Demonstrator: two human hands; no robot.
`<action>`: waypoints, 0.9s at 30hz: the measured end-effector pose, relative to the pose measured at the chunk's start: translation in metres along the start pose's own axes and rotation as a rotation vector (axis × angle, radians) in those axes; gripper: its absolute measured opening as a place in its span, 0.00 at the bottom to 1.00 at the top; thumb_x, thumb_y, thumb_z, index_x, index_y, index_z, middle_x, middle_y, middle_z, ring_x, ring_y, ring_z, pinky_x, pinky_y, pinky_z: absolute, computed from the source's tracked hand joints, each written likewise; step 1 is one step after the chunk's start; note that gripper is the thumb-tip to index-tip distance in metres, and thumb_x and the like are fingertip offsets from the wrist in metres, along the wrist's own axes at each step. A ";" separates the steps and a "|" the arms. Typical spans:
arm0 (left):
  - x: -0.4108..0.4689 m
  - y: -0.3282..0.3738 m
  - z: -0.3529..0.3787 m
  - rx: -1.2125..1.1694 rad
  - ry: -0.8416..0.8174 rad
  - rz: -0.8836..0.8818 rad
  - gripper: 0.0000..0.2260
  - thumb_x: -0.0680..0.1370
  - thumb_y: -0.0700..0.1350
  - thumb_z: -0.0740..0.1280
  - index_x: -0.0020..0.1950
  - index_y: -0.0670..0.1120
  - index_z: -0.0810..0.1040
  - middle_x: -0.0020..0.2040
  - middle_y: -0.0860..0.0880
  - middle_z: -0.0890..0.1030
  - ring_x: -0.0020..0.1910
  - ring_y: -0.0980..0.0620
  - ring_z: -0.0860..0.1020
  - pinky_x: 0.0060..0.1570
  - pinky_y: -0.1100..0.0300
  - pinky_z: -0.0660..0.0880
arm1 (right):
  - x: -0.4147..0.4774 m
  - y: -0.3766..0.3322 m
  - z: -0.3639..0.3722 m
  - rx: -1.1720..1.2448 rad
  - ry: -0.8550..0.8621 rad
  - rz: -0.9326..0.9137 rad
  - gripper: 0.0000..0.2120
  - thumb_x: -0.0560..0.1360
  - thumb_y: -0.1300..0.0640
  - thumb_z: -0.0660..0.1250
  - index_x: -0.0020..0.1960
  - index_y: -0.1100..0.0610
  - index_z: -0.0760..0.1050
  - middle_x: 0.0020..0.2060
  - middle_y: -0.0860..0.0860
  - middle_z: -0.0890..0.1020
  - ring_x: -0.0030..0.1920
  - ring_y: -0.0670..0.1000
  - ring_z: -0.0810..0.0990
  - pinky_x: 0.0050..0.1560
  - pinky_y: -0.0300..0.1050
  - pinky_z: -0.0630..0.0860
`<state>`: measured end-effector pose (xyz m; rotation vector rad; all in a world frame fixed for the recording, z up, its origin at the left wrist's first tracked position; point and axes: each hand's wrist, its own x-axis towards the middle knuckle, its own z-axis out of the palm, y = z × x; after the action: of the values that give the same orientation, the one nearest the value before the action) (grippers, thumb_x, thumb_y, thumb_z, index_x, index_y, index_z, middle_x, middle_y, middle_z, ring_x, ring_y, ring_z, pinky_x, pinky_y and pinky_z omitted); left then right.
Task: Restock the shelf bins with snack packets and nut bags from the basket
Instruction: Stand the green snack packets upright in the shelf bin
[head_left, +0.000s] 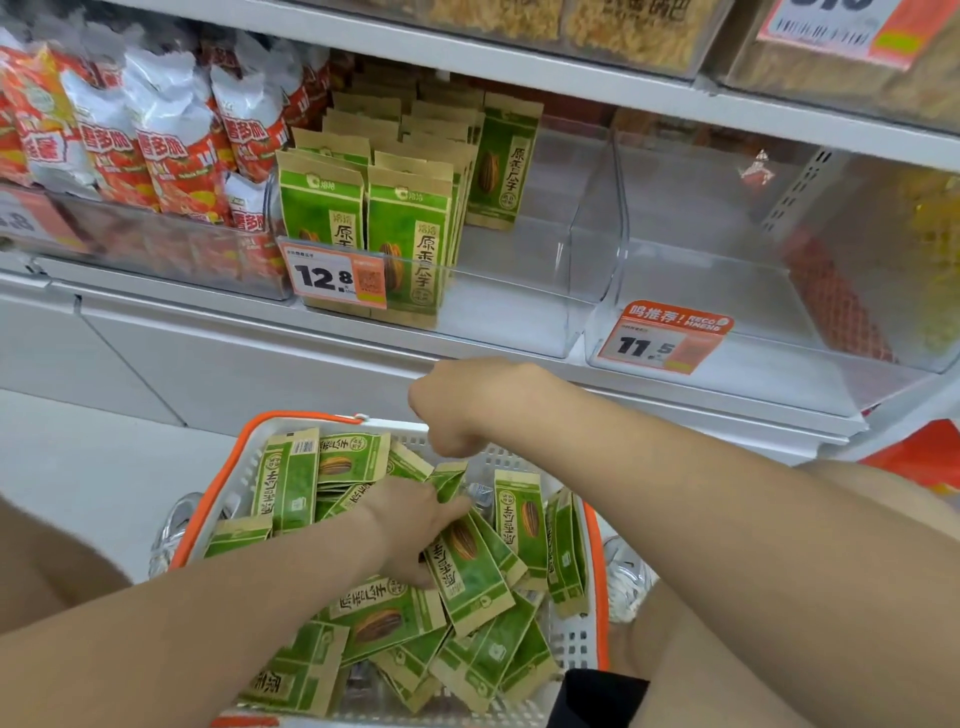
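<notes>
A white basket with an orange rim (597, 566) sits on the floor below me, filled with several green and tan seed bags (384, 618). My left hand (410, 530) reaches into the pile and grips one seed bag (470, 571) between thumb and fingers. Over the basket's far rim, my right hand (457, 405) points down with curled fingers, and its fingertips pinch the top of an upright seed bag (448, 480). On the shelf above, a clear bin (519, 291) holds upright rows of the same seed bags (410, 234) on its left side only.
A clear bin (727, 291) with an 11.5 price tag (660, 340) stands to the right. To the left is a bin of red and white snack packets (171, 150). A 12.8 tag (337, 275) hangs on the seed bin. My knees flank the basket.
</notes>
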<state>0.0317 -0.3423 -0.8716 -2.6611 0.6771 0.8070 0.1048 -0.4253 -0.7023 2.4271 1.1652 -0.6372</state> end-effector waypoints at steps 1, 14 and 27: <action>-0.002 0.000 0.000 -0.049 0.022 -0.038 0.43 0.79 0.61 0.70 0.81 0.55 0.44 0.53 0.42 0.78 0.43 0.42 0.81 0.39 0.50 0.80 | 0.000 0.001 0.000 0.000 -0.004 -0.005 0.10 0.81 0.61 0.60 0.41 0.56 0.67 0.40 0.51 0.72 0.36 0.51 0.73 0.34 0.45 0.71; -0.040 -0.073 -0.092 -0.730 0.525 -0.310 0.08 0.72 0.46 0.76 0.42 0.52 0.78 0.39 0.51 0.81 0.40 0.46 0.78 0.35 0.57 0.68 | -0.002 0.021 -0.008 0.078 0.045 0.014 0.13 0.78 0.56 0.68 0.60 0.59 0.72 0.39 0.50 0.74 0.41 0.53 0.77 0.37 0.46 0.74; -0.074 -0.109 -0.166 -0.386 1.317 -0.388 0.18 0.80 0.46 0.68 0.68 0.44 0.72 0.63 0.45 0.73 0.60 0.43 0.74 0.58 0.45 0.74 | -0.025 0.082 -0.067 1.206 0.724 0.410 0.19 0.82 0.55 0.56 0.72 0.54 0.62 0.59 0.54 0.79 0.48 0.53 0.79 0.48 0.51 0.77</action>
<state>0.1075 -0.2875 -0.6814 -3.2424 0.1678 -1.1424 0.1728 -0.4549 -0.6220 3.9999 0.3726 -0.3402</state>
